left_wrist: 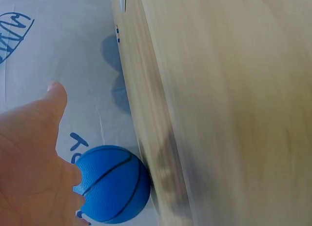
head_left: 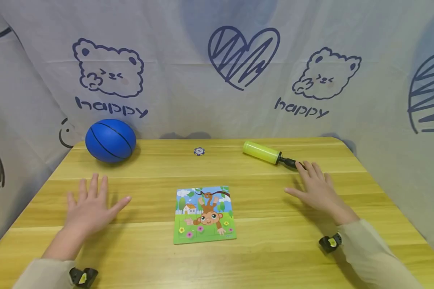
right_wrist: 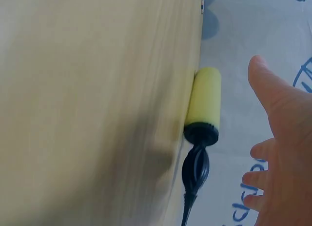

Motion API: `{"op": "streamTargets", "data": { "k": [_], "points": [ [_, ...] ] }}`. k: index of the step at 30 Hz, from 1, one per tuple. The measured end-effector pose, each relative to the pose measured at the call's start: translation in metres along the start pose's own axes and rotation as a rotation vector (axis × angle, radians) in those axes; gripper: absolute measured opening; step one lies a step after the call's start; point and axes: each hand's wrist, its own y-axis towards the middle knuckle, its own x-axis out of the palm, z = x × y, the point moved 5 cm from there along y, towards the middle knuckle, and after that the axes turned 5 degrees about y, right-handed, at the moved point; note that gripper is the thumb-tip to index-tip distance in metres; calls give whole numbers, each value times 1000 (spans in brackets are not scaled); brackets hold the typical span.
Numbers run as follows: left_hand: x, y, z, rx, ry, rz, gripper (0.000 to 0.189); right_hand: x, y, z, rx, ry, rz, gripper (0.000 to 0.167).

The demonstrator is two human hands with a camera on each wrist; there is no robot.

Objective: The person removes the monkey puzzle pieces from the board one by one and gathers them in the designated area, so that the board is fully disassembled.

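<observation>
My left hand (head_left: 91, 206) is spread over the left side of the table, fingers straight and holding nothing. Beyond its fingertips sits a blue ball with black lines (head_left: 110, 141), also seen past the hand in the left wrist view. On the right, my other hand (head_left: 316, 192) hovers with fingers extended, its fingertips overlapping the black handle of a yellow hand pump (head_left: 262, 152) in the head view. Between the hands lies a square monkey picture puzzle (head_left: 205, 214). A small blue-and-white poker chip (head_left: 199, 151) rests near the table's back edge.
The wooden table (head_left: 137, 257) fills the lower view. Behind it hangs a pale cloth (head_left: 177, 100) printed with bears, hearts and lettering, which also runs along both sides. Each wrist carries a small black strapped device (head_left: 330, 243).
</observation>
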Motion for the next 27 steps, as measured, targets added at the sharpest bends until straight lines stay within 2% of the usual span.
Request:
{"op": "streamTargets", "data": {
  "k": [8,16,23,27],
  "points": [
    [3,4,20,71,24,31,101,6,18,-29,-90,13,7,91],
    [10,8,52,180,52,64,100,21,35,-75,-205,30,-23,90],
    [24,10,81,329,58,55,93,41,48,-120,-351,45,-87,86],
    [32,12,95,406,68,54,91,52,54,-143,-409,43,-150,86]
  ]
}}
